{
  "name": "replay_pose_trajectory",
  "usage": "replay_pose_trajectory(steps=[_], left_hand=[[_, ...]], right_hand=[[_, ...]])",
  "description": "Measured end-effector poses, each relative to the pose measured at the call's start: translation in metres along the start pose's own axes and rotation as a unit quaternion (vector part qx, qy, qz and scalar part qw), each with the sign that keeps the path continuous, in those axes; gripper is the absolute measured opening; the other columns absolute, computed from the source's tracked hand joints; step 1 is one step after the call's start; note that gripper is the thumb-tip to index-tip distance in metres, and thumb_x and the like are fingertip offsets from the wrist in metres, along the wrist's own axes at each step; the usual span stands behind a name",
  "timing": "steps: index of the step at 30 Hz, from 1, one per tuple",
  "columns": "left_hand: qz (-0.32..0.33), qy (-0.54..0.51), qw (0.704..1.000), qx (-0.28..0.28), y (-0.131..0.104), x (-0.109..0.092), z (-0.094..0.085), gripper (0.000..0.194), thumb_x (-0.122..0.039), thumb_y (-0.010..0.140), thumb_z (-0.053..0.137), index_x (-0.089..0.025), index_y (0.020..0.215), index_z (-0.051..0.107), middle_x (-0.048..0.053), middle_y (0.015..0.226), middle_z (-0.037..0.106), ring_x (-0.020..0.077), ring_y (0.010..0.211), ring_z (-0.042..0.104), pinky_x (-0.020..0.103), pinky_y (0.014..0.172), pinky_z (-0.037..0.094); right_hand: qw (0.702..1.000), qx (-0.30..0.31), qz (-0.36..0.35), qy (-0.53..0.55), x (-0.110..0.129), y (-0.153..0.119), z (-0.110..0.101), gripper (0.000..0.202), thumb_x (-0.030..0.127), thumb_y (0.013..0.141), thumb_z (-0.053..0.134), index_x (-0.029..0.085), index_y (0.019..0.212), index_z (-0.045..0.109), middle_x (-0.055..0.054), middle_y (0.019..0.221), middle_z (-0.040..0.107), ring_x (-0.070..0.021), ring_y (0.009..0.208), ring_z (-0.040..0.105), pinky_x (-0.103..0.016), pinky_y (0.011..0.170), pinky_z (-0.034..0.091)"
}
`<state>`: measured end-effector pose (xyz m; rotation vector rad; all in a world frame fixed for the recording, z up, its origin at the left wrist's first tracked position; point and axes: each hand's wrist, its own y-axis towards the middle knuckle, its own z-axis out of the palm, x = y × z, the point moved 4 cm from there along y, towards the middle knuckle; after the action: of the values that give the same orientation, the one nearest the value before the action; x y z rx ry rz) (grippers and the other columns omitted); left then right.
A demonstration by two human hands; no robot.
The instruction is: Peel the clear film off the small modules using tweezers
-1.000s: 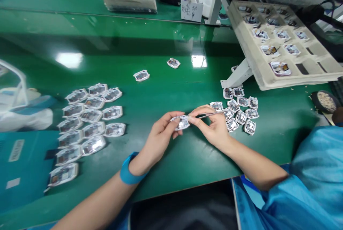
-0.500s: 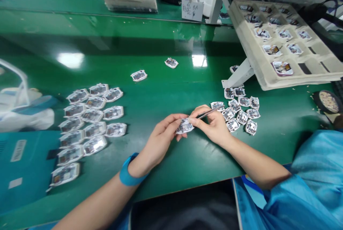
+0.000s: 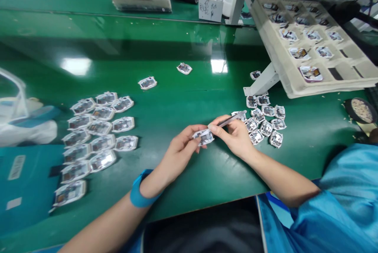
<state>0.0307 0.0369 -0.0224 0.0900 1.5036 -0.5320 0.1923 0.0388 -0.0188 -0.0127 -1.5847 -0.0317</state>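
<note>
Between the thumb and fingers of my left hand (image 3: 180, 147) is a small white-rimmed electronic module (image 3: 204, 137), held just above the table with its circuitry facing up. My right hand (image 3: 232, 137) is closed around metal tweezers (image 3: 232, 118), whose back end points up and to the right. The thumb and fingertips of that hand meet the module's right edge; the tweezer tips are hidden there. Similar modules (image 3: 266, 128) lie in a cluster just right of my right hand. More of them stand in rows (image 3: 102, 143) to the left.
Two lone modules (image 3: 148, 83) lie farther back on the green table (image 3: 189, 103). A beige compartment tray (image 3: 298, 87) sits raised on a white bracket (image 3: 262, 82) at the right. A teal case (image 3: 26, 190) occupies the left front, and a dark round dish (image 3: 360, 110) the far right.
The tweezers' back end has swung slightly upward in my right hand. My left thumb has slid onto the module's face. The whole view has shifted a little.
</note>
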Motion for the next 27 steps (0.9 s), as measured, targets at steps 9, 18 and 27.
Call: replay_pose_trajectory(steps=[9,18,27], left_hand=[[0.003,-0.005,1.000,-0.014,-0.0007,-0.0022,-0.0008,0.023,-0.027,0.088,0.061,-0.017,0.107,0.065,0.002,0.081,0.066,0.0148,0.068,0.058,0.027,0.061,0.045],[-0.007,-0.008,1.000,-0.006,-0.0023,-0.0062,0.0009,0.025,-0.027,0.086,0.063,-0.016,0.108,0.065,0.003,0.084,0.068,0.0150,0.068,0.059,0.028,0.061,0.045],[-0.011,-0.014,1.000,0.001,-0.0020,-0.0036,0.0000,0.028,-0.027,0.085,0.064,-0.015,0.110,0.065,0.003,0.080,0.068,0.0153,0.067,0.059,0.028,0.061,0.045]], right_hand=[[1.000,-0.015,-0.012,-0.010,0.0042,-0.0006,-0.0007,0.021,0.043,0.079,0.076,0.022,0.079,0.070,-0.001,0.080,0.072,-0.0175,0.077,0.067,-0.035,0.079,0.054],[1.000,-0.001,-0.015,0.013,0.0015,-0.0004,-0.0003,0.021,0.042,0.078,0.077,0.022,0.079,0.071,-0.001,0.080,0.072,-0.0171,0.077,0.067,-0.033,0.076,0.054],[1.000,0.004,-0.029,-0.001,0.0011,0.0005,-0.0015,0.019,0.041,0.080,0.076,0.022,0.080,0.071,-0.001,0.081,0.073,-0.0170,0.078,0.068,-0.033,0.077,0.054]])
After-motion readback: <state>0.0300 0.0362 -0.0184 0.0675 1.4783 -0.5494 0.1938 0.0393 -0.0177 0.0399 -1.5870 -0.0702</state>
